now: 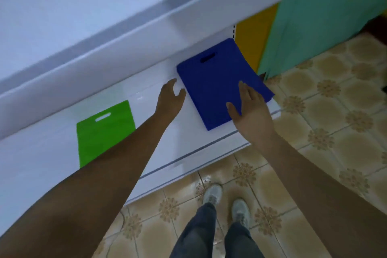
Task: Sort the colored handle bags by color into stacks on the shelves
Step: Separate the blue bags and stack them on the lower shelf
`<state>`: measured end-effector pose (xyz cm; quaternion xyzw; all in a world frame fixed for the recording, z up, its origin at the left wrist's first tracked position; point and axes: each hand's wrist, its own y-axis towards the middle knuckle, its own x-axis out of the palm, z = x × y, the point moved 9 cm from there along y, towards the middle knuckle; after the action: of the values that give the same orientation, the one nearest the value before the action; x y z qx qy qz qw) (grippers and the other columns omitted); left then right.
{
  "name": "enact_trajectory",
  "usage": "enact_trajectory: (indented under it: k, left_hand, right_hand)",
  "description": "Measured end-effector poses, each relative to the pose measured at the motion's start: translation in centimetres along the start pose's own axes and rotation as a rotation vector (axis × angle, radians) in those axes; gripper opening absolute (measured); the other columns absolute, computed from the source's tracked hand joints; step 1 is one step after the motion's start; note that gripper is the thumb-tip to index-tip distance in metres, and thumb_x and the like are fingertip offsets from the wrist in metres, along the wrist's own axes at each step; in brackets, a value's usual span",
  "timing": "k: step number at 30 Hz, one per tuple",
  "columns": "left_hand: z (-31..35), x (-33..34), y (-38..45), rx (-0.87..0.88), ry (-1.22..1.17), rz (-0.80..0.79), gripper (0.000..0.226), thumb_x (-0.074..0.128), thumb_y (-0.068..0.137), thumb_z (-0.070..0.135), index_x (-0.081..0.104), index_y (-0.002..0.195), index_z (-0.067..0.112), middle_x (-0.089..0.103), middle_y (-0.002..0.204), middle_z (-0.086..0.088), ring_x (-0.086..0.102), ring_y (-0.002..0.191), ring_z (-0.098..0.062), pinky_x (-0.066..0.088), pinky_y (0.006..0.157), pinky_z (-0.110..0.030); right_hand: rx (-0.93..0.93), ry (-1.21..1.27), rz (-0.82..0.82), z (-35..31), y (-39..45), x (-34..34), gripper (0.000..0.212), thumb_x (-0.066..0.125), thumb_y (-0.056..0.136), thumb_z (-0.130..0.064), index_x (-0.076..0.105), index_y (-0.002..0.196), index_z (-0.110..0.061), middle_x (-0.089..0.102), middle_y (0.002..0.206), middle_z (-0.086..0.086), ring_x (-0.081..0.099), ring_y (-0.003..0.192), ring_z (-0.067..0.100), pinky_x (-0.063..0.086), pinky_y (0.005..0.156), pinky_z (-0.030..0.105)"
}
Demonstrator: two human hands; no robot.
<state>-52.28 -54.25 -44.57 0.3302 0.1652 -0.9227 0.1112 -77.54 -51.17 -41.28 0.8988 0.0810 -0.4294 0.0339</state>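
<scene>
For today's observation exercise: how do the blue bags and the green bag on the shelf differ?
The blue bags form a thick stack; the green bag lies thin and flat. The blue stack sits at the shelf's right end under the right hand; the green lies further left, untouched. Both have cut-out handles.

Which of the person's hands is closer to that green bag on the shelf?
The left. The left hand hovers over bare shelf between the green bag and the blue stack, fingers loosely spread. The right hand rests on the blue stack, farther from the green bag.
</scene>
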Motion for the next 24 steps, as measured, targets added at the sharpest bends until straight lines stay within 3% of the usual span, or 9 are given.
enact_trajectory:
  k: [2, 6, 11, 15, 17, 19, 22, 24]
  left_hand:
    - [-0.9, -2.1, -3.2, 0.006, -0.043, 0.040, 0.053, 0.056, 0.098, 0.030, 0.040, 0.147, 0.017, 0.047, 0.143, -0.005, 0.049, 0.128, -0.018, 0.036, 0.106, -0.024]
    - [-3.2, -8.4, -10.3, 0.031, -0.111, 0.170, 0.047, 0.067, 0.092, 0.023, 0.053, 0.136, 0.015, 0.062, 0.122, -0.008, 0.064, 0.106, -0.020, 0.052, 0.092, -0.033]
    - [-5.5, -19.9, -20.5, -0.008, -0.128, 0.329, 0.038, 0.063, 0.094, 0.018, 0.057, 0.130, 0.008, 0.065, 0.114, -0.008, 0.063, 0.104, -0.018, 0.047, 0.089, -0.023]
    - [-7.9, -29.7, -29.4, 0.048, -0.088, 0.418, 0.029, 0.061, 0.095, 0.016, 0.062, 0.122, 0.009, 0.065, 0.111, -0.008, 0.063, 0.100, -0.015, 0.051, 0.087, -0.027]
    - [-9.6, -34.2, -33.8, 0.073, -0.064, 0.456, 0.025, 0.060, 0.095, 0.018, 0.064, 0.119, 0.013, 0.065, 0.107, -0.002, 0.063, 0.097, -0.011, 0.051, 0.082, -0.020]
    - [-11.5, -38.9, -38.0, 0.073, -0.030, 0.516, 0.022, 0.058, 0.096, 0.023, 0.064, 0.117, 0.020, 0.064, 0.103, 0.005, 0.062, 0.090, -0.006, 0.047, 0.076, -0.011]
    - [-13.6, -45.8, -43.6, 0.086, 0.009, 0.590, 0.021, 0.054, 0.097, 0.029, 0.063, 0.116, 0.028, 0.063, 0.100, 0.012, 0.064, 0.083, -0.004, 0.051, 0.072, -0.022]
    - [-14.1, -50.3, -46.5, 0.101, 0.021, 0.643, 0.021, 0.053, 0.098, 0.028, 0.062, 0.116, 0.028, 0.063, 0.099, 0.009, 0.065, 0.080, -0.006, 0.054, 0.069, -0.028]
  right_hand:
    - [-0.056, 0.089, -0.051, -4.6, -1.5, -0.5, 0.069, 0.048, 0.099, -0.040, 0.017, 0.154, -0.012, 0.030, 0.155, 0.011, 0.029, 0.140, 0.028, 0.033, 0.112, 0.044]
    - [-0.201, 0.176, -0.154, -13.5, -5.8, 0.4, 0.069, 0.046, 0.097, -0.048, 0.018, 0.154, -0.020, 0.033, 0.154, 0.005, 0.031, 0.139, 0.022, 0.031, 0.114, 0.038]
    - [-0.369, 0.233, -0.282, -24.8, -13.4, 2.2, 0.070, 0.046, 0.095, -0.052, 0.025, 0.152, -0.019, 0.035, 0.152, 0.002, 0.032, 0.138, 0.017, 0.025, 0.112, 0.025]
    - [-0.499, 0.281, -0.294, -34.3, -19.7, 2.7, 0.077, 0.043, 0.089, -0.065, 0.036, 0.148, -0.017, 0.047, 0.143, 0.005, 0.043, 0.131, 0.019, 0.036, 0.109, 0.036]
    - [-0.548, 0.299, -0.296, -38.8, -22.9, 3.5, 0.080, 0.039, 0.085, -0.069, 0.037, 0.147, -0.019, 0.046, 0.144, 0.003, 0.043, 0.133, 0.018, 0.036, 0.110, 0.038]
    - [-0.569, 0.336, -0.293, -43.2, -25.7, 4.3, 0.072, 0.048, 0.089, -0.062, 0.039, 0.146, -0.020, 0.045, 0.146, 0.001, 0.041, 0.134, 0.016, 0.033, 0.112, 0.035]
    - [-0.602, 0.379, -0.299, -49.1, -29.6, 5.6, 0.060, 0.055, 0.094, -0.046, 0.040, 0.145, -0.017, 0.045, 0.143, -0.001, 0.041, 0.132, 0.014, 0.030, 0.111, 0.027]
    - [-0.627, 0.399, -0.295, -52.6, -31.6, 6.1, 0.059, 0.055, 0.094, -0.045, 0.041, 0.144, -0.016, 0.047, 0.141, 0.000, 0.043, 0.130, 0.016, 0.034, 0.111, 0.035]
